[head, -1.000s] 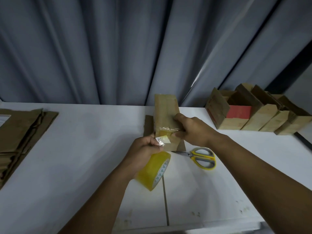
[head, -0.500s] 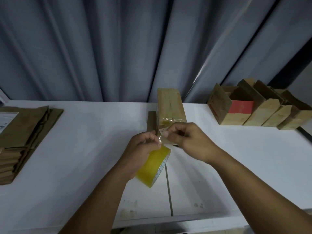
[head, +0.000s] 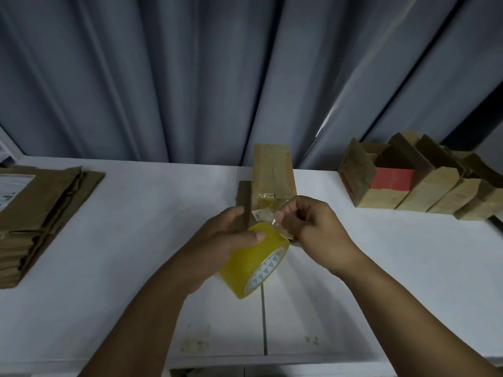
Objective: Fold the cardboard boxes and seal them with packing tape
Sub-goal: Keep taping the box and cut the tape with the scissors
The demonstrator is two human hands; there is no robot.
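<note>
1. Your left hand [head: 226, 240] grips the yellow tape roll [head: 253, 265]. Its fingers wrap round the far side and the thumb lies across the top. The roll is held tilted above the tabletop [head: 122, 268], so its white core with small triangle marks faces near and right.
2. Your right hand [head: 318, 227] pinches the loose tape end [head: 275, 217] between thumb and fingertips, just beside the roll's upper edge. The other fingers are curled in.
3. You have the cardboard box [head: 272, 172] just beyond both hands, at the middle of the tabletop. A seam runs down the face turned toward you, and a strip of clear tape crosses its near part. A brown flap [head: 243, 197] sticks out along its left side.
4. You cannot tell from this view whether your right fingertips touch the box.
5. At the far left lies a stack of flat cardboard [head: 40, 213], well apart from your hands.
6. At the far right stands a row of folded boxes [head: 441, 194], packed side by side with open tops. One shows a red panel [head: 392, 179].
7. Behind the tabletop hangs a grey curtain [head: 190, 77].
8. Below the roll, a dark joint line [head: 263, 317] runs toward the tabletop's near edge.
</note>
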